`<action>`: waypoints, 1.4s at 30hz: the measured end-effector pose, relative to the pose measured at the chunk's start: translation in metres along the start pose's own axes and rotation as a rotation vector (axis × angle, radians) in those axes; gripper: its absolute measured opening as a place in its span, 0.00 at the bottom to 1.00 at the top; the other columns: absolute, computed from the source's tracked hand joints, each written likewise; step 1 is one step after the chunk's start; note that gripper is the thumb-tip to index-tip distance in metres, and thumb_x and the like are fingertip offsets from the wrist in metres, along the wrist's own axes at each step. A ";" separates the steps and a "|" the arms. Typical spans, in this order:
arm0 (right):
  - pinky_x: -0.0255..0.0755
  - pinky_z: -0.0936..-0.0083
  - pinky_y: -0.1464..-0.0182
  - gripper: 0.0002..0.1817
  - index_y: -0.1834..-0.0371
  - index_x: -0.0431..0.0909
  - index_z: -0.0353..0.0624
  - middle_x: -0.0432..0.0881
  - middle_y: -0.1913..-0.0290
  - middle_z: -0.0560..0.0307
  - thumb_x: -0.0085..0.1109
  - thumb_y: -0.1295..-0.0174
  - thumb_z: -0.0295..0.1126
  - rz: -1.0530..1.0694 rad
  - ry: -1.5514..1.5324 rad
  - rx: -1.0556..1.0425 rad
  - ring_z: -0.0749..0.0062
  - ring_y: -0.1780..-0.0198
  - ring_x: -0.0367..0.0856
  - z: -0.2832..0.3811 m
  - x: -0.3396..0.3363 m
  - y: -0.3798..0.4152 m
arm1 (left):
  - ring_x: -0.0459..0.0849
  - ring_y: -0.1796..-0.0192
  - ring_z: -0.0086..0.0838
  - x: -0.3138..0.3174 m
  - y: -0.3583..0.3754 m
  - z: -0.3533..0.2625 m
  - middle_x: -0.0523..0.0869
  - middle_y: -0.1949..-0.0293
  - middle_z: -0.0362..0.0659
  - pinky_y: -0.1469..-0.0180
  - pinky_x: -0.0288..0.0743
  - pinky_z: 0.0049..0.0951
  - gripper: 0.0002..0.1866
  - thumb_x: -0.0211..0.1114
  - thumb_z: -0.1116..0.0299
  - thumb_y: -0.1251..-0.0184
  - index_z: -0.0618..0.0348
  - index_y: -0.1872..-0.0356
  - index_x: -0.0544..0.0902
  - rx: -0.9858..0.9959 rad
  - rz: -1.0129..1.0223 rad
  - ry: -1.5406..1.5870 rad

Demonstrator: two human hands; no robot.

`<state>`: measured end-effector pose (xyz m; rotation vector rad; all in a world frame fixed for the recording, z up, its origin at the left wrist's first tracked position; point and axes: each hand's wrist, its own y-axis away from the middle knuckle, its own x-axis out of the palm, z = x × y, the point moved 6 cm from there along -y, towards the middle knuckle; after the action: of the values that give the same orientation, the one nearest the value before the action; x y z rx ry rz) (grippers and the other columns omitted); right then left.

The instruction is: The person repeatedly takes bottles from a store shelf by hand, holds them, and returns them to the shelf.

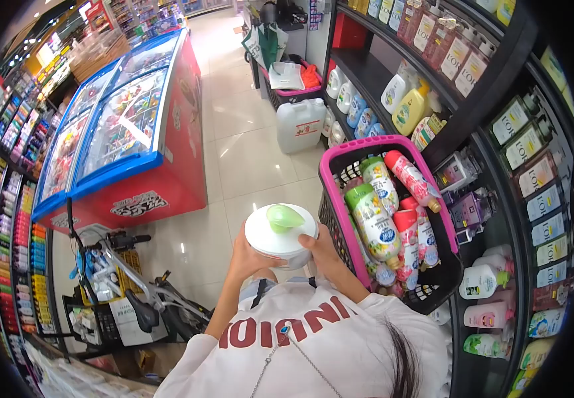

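Observation:
Between my two hands is a white pump bottle point(260, 229), seen from above with a pale green pump head on top. My left hand point(246, 257) wraps round its left side, fingers mostly hidden behind it. My right hand point(323, 251) grips the right side, with the thumb up against the bottle's shoulder. Just right of my right hand stands a black basket with a pink rim point(360, 146). Several green-capped bottles point(374, 222) and red-and-pink bottles point(411, 178) lie in it.
A shelf unit point(469, 126) with pump bottles runs along the right. A white jug point(300, 125) stands on the floor ahead, by another pink-rimmed basket point(288, 94). On the left are a red-and-blue chest freezer point(184, 126) and a bicycle point(144, 308).

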<state>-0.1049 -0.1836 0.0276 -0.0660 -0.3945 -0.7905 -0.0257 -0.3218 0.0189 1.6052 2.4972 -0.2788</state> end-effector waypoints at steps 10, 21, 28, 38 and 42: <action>0.65 0.78 0.52 0.32 0.52 0.69 0.31 0.76 0.56 0.53 0.63 0.55 0.45 -0.201 -0.027 -0.104 0.74 0.55 0.72 -0.001 0.010 -0.151 | 0.78 0.54 0.33 -0.060 -0.165 0.025 0.78 0.57 0.47 0.51 0.71 0.31 0.45 0.78 0.66 0.83 0.63 0.52 0.68 0.080 0.166 0.069; 0.65 0.78 0.52 0.33 0.51 0.68 0.30 0.75 0.56 0.52 0.62 0.55 0.44 -0.369 -0.046 -0.147 0.73 0.55 0.73 0.017 -0.007 -0.260 | 0.77 0.53 0.32 -0.070 -0.304 0.041 0.79 0.57 0.47 0.50 0.70 0.30 0.45 0.79 0.65 0.82 0.63 0.51 0.68 0.113 0.375 0.099; 0.65 0.77 0.51 0.33 0.50 0.68 0.30 0.75 0.55 0.51 0.62 0.54 0.45 -0.436 -0.058 -0.188 0.72 0.54 0.73 0.029 -0.068 -0.330 | 0.77 0.53 0.31 -0.030 -0.403 0.050 0.79 0.57 0.47 0.49 0.70 0.30 0.46 0.79 0.65 0.82 0.63 0.50 0.68 0.078 0.465 0.109; 0.63 0.77 0.49 0.34 0.49 0.67 0.30 0.75 0.54 0.51 0.62 0.55 0.44 -0.624 -0.087 -0.331 0.72 0.52 0.72 0.096 -0.162 -0.399 | 0.75 0.49 0.31 0.059 -0.542 0.012 0.77 0.53 0.47 0.45 0.67 0.30 0.49 0.80 0.64 0.80 0.64 0.46 0.65 0.240 0.686 0.077; 0.63 0.78 0.48 0.34 0.48 0.67 0.31 0.75 0.53 0.52 0.63 0.56 0.43 -0.754 -0.060 -0.412 0.72 0.52 0.72 0.115 -0.196 -0.403 | 0.73 0.48 0.31 0.098 -0.573 -0.011 0.75 0.51 0.47 0.45 0.65 0.30 0.49 0.79 0.64 0.79 0.65 0.46 0.66 0.286 0.807 0.125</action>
<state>-0.5490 -0.3116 0.0261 -0.3403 -0.3045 -1.6113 -0.5879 -0.4660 0.0472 2.6352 1.7145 -0.4331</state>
